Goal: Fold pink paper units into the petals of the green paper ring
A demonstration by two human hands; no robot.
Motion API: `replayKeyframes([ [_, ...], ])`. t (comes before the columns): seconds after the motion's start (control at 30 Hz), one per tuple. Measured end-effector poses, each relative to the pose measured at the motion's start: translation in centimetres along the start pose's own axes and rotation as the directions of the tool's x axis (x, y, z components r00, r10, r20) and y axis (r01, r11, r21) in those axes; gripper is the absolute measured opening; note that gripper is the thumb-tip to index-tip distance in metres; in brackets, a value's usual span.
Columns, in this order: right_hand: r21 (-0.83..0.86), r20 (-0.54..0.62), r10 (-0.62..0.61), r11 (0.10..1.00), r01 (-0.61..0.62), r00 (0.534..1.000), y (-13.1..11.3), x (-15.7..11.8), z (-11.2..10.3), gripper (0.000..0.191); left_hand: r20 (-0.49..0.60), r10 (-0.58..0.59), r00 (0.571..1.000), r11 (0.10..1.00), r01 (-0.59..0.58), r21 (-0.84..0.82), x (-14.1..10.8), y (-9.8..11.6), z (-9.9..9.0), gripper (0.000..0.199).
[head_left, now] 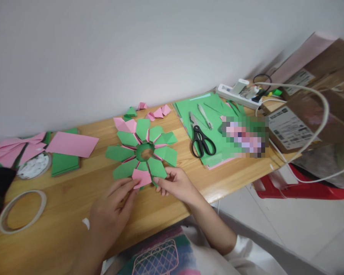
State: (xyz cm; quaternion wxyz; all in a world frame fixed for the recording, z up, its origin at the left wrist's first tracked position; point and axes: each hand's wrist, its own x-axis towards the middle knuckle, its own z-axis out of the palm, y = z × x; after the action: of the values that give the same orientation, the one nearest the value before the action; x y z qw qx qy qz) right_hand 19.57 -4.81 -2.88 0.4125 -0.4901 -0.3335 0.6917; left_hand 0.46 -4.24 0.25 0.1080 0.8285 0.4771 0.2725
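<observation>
A ring-shaped paper flower [127, 152] of folded green petals with pink strips between them lies on the wooden table. At its near edge is a folded pink paper piece [141, 178]. My left hand [114, 204] pinches the left side of this pink piece between thumb and fingers. My right hand [176, 183] grips the tip of a green petal [156, 169] just to the right, thumb on top and fingers beneath. Through the hole in the ring's middle, some table surface shows. Another pink folded piece [124, 125] sits at the ring's upper left.
Black-handled scissors [200, 139] and a white cutter [205, 116] rest on green paper sheets [186, 105] to the right. Small folded pieces [158, 113] lie behind the flower. Leftward are pink paper [73, 144], a tape roll [23, 212] and a power strip [239, 95] stands far right by cardboard boxes [312, 118].
</observation>
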Motion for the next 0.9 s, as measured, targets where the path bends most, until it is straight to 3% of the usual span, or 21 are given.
replayKeyframes([
  [0.4,-0.005,0.015,-0.019,1.0,0.019,1.0,0.2,0.08,-0.1,0.031,0.055,-0.063,0.996,0.997,0.065,-0.044,-0.13,0.15,-0.3,0.032],
  [0.9,-0.002,0.01,-0.013,1.0,0.013,1.0,0.2,0.06,-0.08,0.028,0.057,-0.054,0.997,0.997,0.056,-0.045,-0.21,0.1,-0.06,0.032],
])
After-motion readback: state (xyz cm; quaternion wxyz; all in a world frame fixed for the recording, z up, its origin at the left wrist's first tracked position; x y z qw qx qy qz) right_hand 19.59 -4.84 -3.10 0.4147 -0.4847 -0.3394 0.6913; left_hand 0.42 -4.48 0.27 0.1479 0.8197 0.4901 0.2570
